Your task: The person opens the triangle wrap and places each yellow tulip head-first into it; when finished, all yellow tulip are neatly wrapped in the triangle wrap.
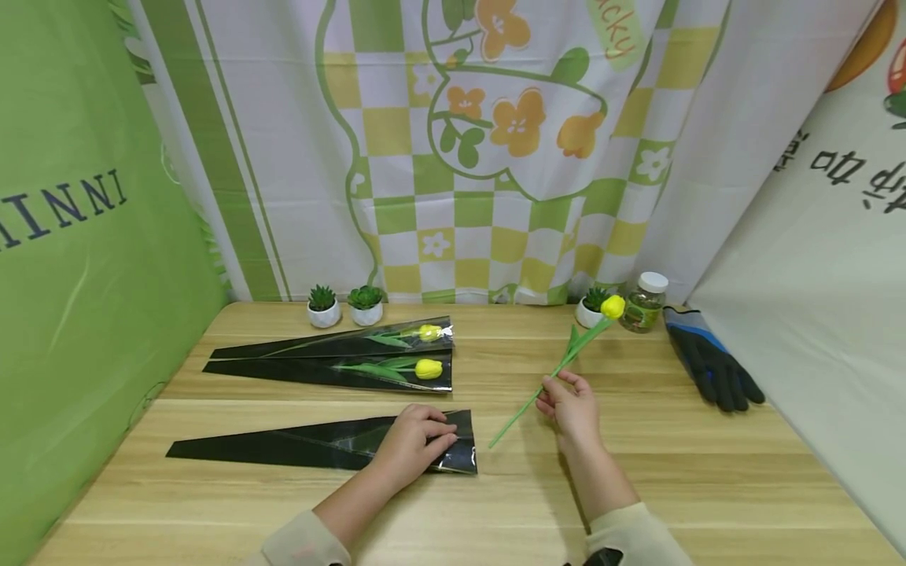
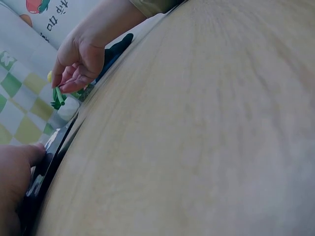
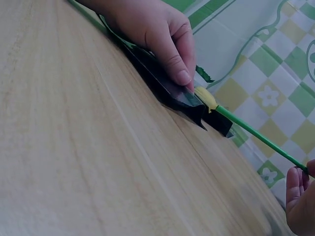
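Observation:
In the head view my left hand (image 1: 414,440) rests on a black flower sleeve (image 1: 283,446) with a clear front, near its wide end. The right wrist view shows the thumb pressing on the film beside the slightly gaping mouth of the sleeve. To the right, my right hand (image 1: 575,410) pinches the green stem of a yellow tulip (image 1: 613,307) above the table. The tulip slants, with its bloom up at the far right and its stem end low, near the sleeve's mouth. The left wrist view shows the right-hand fingertips (image 2: 69,87) around the stem.
Behind lie two filled sleeves, one with a tulip (image 1: 428,369), the other with a tulip (image 1: 429,332). Potted succulents (image 1: 323,308) stand along the back edge. A white-lidded jar (image 1: 644,303) and a dark glove (image 1: 711,362) are at the right. Printed curtains surround the wooden table (image 1: 510,519).

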The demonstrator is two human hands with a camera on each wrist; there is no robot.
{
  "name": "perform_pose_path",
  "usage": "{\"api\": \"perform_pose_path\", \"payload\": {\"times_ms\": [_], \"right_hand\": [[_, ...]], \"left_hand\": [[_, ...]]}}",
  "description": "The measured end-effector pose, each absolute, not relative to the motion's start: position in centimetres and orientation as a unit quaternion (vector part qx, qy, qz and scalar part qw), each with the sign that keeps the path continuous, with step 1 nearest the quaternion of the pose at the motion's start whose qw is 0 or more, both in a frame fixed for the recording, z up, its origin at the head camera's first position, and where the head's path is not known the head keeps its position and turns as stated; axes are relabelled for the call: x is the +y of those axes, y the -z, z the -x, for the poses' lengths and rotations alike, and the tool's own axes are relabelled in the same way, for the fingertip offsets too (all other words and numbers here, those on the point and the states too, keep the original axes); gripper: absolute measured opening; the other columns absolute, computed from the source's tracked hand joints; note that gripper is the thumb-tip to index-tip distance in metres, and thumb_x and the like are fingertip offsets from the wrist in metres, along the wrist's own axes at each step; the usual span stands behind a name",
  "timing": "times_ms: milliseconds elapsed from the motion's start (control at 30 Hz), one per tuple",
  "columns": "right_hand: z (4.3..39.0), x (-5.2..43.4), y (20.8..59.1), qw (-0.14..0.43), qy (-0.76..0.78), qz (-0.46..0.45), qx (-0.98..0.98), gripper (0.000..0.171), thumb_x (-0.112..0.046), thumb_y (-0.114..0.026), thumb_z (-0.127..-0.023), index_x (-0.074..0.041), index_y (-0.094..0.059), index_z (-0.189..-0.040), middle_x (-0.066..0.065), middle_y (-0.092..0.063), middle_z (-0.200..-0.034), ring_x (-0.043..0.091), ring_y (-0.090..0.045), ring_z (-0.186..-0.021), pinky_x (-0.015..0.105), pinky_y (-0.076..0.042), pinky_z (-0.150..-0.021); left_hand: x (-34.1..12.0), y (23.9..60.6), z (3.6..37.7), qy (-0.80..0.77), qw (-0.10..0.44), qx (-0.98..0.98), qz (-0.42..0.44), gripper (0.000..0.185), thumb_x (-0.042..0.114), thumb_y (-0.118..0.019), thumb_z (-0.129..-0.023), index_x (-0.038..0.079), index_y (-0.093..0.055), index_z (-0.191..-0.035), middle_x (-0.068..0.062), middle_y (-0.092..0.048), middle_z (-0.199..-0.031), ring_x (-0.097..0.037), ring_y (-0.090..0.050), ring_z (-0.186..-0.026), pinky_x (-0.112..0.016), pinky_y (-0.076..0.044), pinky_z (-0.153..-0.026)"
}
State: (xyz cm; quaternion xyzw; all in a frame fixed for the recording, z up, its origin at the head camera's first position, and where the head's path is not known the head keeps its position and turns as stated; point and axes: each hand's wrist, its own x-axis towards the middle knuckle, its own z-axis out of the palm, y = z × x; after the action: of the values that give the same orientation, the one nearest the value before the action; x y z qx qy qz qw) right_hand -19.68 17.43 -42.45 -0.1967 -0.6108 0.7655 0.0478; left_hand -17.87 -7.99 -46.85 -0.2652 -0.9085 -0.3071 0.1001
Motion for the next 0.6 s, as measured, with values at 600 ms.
{"api": "perform_pose_path", "payload": {"times_ms": [600], "right_hand": [[20.0,17.16,43.14,0.07,-0.769,0.201,-0.603,0.028,-0.005,-0.058,-0.096,-0.006,-0.041,-0.119,-0.005,-0.057,-0.079,0.003,-0.061,-0.068,0.016,-0.057,-0.066]], "left_hand": [[-7.5,46.59,17.97,0.411,0.079,-0.882,0.219,0.005,0.016,-0.075,-0.085,0.013,-0.079,-0.088,0.002,-0.072,-0.091,-0.017,-0.064,-0.092,-0.034,-0.054,-0.087]]}}
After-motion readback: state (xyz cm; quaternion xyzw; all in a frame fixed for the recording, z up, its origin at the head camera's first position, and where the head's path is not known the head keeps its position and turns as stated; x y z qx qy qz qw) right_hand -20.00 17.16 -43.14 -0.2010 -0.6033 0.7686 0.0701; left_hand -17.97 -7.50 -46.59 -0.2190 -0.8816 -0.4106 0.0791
